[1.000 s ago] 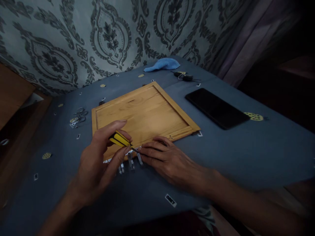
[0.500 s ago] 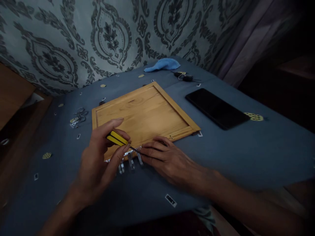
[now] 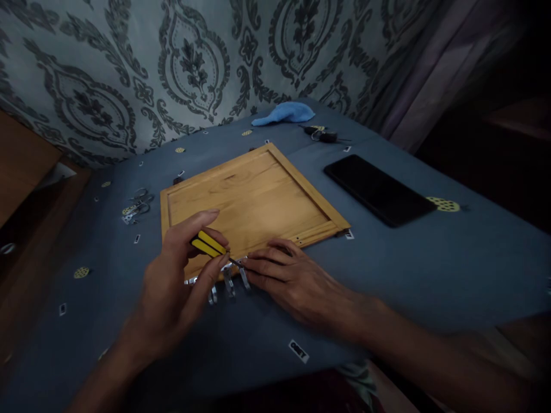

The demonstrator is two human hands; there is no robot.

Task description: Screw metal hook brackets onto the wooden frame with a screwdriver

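Note:
A framed wooden board (image 3: 253, 195) lies on the blue cloth, with several silver metal hooks (image 3: 229, 284) along its near edge. My left hand (image 3: 178, 275) holds a screwdriver (image 3: 209, 243) by its yellow-and-black handle, thumb and fingers closed round it. The thin shaft slants down to the right and its tip reaches the rightmost hook (image 3: 244, 277). My right hand (image 3: 297, 278) rests on the board's near edge, its fingertips pressed together at that same hook. Its thumb is mostly hidden.
Loose metal hooks (image 3: 138, 205) lie left of the board. To the right is a black phone (image 3: 379, 189). Farther back are black keys with a ring (image 3: 321, 135) and a blue cloth (image 3: 284, 113). A patterned curtain (image 3: 193, 63) hangs behind; a wooden cabinet (image 3: 26, 166) stands at left.
My left hand and the screwdriver handle have shifted slightly to the right, while the tip stays at the hook. My right hand and the board look unmoved.

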